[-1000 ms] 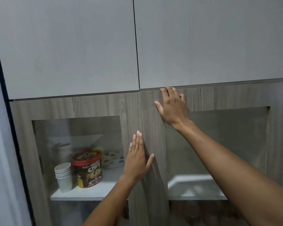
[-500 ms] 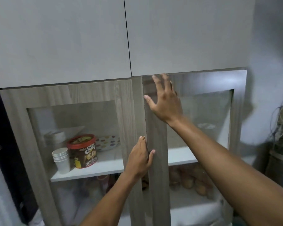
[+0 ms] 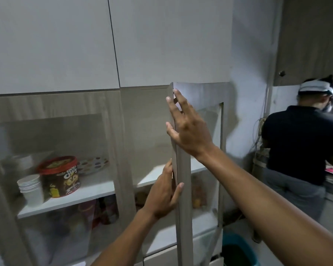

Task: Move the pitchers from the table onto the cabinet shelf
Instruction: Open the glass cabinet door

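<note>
Reads "CHOCO CHIPS" in pale letters on the brown side of the red-lidded tub (image 3: pixel 61 177) standing on the cabinet shelf (image 3: pixel 96 191); smaller print there too blurred.

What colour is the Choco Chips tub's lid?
Red; the lid shows best in the head view.

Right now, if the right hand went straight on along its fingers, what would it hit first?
Probably the lower edge of the upper cabinet door, just above the right hand; depth is unclear, so it might pass in front.

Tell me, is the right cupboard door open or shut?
Open. The right door stands swung out, edge toward us, with the white shelf showing behind it.
</note>
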